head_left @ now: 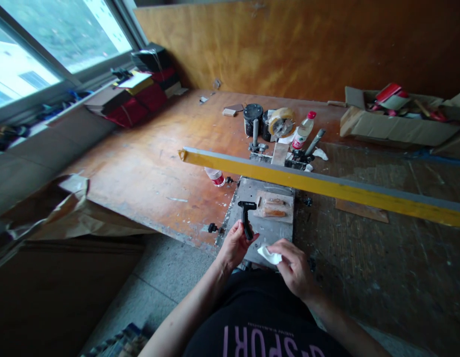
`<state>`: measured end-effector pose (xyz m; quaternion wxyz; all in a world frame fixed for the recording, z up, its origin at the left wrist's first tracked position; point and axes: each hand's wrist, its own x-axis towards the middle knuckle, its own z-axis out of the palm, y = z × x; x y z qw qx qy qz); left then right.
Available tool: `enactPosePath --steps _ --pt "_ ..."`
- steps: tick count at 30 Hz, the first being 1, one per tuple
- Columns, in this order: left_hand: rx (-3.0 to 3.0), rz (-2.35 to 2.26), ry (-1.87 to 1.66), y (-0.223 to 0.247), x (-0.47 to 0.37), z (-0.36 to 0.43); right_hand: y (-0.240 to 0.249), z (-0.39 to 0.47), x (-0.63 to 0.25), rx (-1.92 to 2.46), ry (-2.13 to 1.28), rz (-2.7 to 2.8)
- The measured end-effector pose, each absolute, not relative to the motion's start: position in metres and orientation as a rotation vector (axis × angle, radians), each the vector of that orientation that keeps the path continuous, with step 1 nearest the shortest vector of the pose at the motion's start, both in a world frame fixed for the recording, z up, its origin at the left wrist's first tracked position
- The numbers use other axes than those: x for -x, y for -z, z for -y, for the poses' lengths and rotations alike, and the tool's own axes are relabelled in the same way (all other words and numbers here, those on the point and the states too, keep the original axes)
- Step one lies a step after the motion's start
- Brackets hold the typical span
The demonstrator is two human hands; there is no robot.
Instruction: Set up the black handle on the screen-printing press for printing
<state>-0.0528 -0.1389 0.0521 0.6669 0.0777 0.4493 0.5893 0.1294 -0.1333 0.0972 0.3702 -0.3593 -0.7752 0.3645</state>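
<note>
My left hand (235, 244) is closed on the curved handle of a black T-shaped tool (246, 218), whose head points up and away from me. To its right, my right hand (295, 265) pinches a crumpled white cloth or tissue (270, 255). Both hands are above the near end of a grey metal plate (233, 218). Farther up that plate lies a pale board (273, 207) with brownish pieces on it. Beyond it, a long yellow bar with a grey top edge (315, 184) crosses from left to right.
Behind the bar stand dark jars (253, 119), a tape roll (282, 123), a red-capped bottle (303, 130) and upright metal rods. Another bottle (215, 177) is left of the plate. A cardboard box (393, 124) sits back right; red boxes (131, 106) are back left.
</note>
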Motion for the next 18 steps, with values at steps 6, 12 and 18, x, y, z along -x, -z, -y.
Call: enactPosePath --steps 6,12,18 --pt "-0.36 -1.122 -1.324 -0.058 0.073 0.142 -0.064 0.097 -0.165 1.452 -1.108 1.39" --pt "-1.19 -1.813 -1.19 -0.04 0.09 0.156 -0.051 0.075 -0.187 1.616 -0.684 1.542" --pt "-1.37 -1.969 -1.112 -0.009 0.086 0.172 -0.057 0.083 -0.156 1.206 -0.338 2.009"
